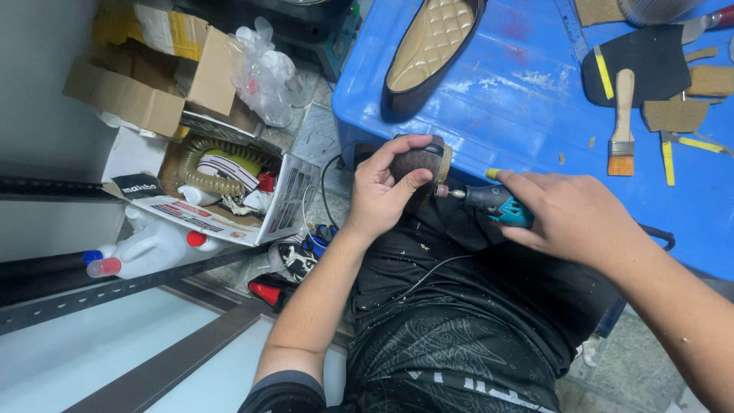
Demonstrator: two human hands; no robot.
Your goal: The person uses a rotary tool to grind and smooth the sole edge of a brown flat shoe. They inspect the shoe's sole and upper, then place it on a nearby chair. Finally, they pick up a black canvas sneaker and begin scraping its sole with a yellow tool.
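— Hands first, please: what did we have in each?

— Our left hand (380,195) was closed around a dark brown shoe heel (417,164), thumb on top and fingers curled over its near face, held above our lap just in front of the blue tabletop (527,99). Our right hand (569,214) was wrapped tight around a teal rotary tool (497,205), its yellow end poking out past the knuckles.

— How did the two lie to each other?

— The heel sat directly to the left of the tool. The tool's long axis ran nearly level, right to left, with its small grinding tip (442,192) pointing at the heel's right edge and touching it, or all but touching; we could not tell which. The left hand was the one on the heel, the right hand a little apart from it, behind the tool.

— And around us?

— On the tabletop lay a dark flat shoe with a quilted tan insole (432,42), a wooden-handled brush (623,122), a black sole piece (650,57) and tan scraps. On the floor to our left stood an open cardboard box (222,187) holding a ribbed hose, beside a white plastic bottle (153,245). Pale dust flecked our black clothing (459,321).
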